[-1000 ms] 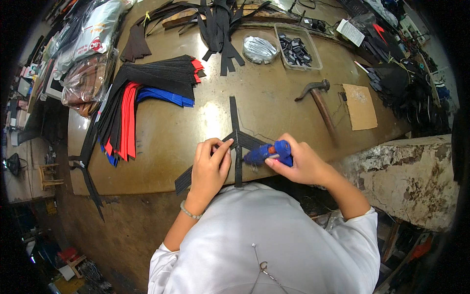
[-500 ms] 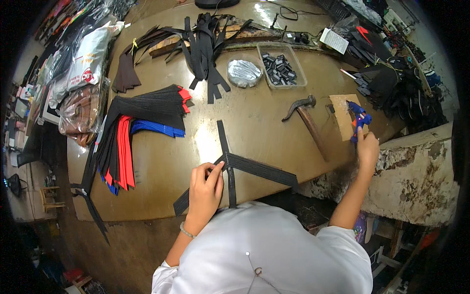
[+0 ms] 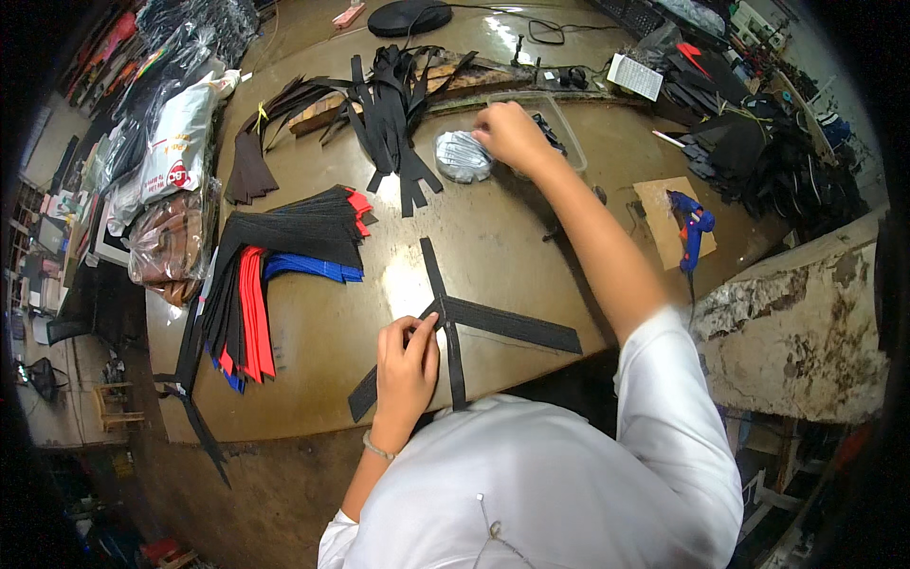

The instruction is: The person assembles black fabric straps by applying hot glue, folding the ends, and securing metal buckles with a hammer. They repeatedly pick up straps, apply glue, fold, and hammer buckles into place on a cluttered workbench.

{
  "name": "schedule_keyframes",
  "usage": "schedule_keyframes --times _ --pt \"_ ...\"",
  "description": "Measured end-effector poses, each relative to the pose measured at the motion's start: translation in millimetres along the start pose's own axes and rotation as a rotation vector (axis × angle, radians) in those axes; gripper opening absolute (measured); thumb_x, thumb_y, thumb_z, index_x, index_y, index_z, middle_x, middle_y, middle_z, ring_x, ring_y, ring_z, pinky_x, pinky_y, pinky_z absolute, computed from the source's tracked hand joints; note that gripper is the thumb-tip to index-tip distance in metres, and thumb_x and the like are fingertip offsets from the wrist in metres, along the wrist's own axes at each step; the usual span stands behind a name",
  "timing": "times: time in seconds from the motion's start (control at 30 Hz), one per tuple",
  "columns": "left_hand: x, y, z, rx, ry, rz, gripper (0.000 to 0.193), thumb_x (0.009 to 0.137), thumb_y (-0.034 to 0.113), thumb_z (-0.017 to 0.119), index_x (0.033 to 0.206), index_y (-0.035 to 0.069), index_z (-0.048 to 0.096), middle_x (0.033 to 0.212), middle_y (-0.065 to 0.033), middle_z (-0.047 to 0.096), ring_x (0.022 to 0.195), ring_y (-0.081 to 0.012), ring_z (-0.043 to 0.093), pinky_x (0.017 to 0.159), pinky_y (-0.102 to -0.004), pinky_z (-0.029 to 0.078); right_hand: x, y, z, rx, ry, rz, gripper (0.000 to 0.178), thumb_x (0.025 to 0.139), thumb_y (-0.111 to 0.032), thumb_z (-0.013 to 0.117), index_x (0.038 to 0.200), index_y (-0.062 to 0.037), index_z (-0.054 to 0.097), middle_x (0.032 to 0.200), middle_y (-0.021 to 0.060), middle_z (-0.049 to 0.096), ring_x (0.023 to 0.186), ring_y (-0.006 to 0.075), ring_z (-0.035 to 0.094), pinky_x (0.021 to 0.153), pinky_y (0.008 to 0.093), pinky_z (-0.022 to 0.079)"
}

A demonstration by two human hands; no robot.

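A black webbing strap piece (image 3: 512, 325) lies near the table's front edge, its bands meeting at a central join. My left hand (image 3: 407, 368) is closed on it beside that join, fingers curled and pressing the strap to the table. Farther off, my right hand (image 3: 515, 136) reaches over the right rim of a round clear tub (image 3: 462, 163) of silver-grey pieces. Its fingers are bent downward and drawn together; whatever is between them is hidden. Behind this hand, a rectangular clear box (image 3: 573, 152) of small dark parts is partly covered.
A blue glue gun (image 3: 694, 235) rests by cardboard (image 3: 654, 211) at the right. My right arm mostly covers a hammer (image 3: 599, 195). Black, red and blue strips (image 3: 294, 228) are piled at left. More black strips (image 3: 389, 114) lie at the back, near a wooden bar (image 3: 455, 83).
My right hand has left the glue gun and swung left and away to the round tub. The glue gun stays by the cardboard. My left hand keeps its place on the strap.
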State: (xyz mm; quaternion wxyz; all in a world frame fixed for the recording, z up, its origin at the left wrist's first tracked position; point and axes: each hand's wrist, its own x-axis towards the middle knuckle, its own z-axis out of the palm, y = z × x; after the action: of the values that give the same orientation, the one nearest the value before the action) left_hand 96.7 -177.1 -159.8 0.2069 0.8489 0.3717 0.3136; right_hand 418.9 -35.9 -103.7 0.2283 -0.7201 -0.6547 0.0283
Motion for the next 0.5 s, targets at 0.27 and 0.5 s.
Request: schedule_keyframes --times 0.27,0.5 --pt "0 0 -3 -0.039 -0.009 -0.012 0.031 0.085 -0.002 0.067 0.115 0.003 0.069 0.105 -0.0135 0.059 0.096 -0.0293 0.055 0.083 -0.037 0.048 7 8 45 -0.127 0.088 0.235 0.019 0.08 -0.01 0.065 0.094 -0.0006 0.074 0.117 0.0235 0.059 0.113 0.0395 0.056 0.092 0.0457 0.052" --pt "1 2 -4 -0.082 -0.009 -0.046 0.029 0.084 -0.002 0.067 0.113 0.002 0.069 0.104 -0.013 0.059 0.096 -0.0289 0.055 0.083 -0.0367 0.048 3 32 24 0.335 0.197 0.221 0.023 0.076 -0.021 0.078 0.088 -0.0016 0.075 0.08 0.016 0.073 0.073 0.03 0.07 0.07 0.0387 0.053"
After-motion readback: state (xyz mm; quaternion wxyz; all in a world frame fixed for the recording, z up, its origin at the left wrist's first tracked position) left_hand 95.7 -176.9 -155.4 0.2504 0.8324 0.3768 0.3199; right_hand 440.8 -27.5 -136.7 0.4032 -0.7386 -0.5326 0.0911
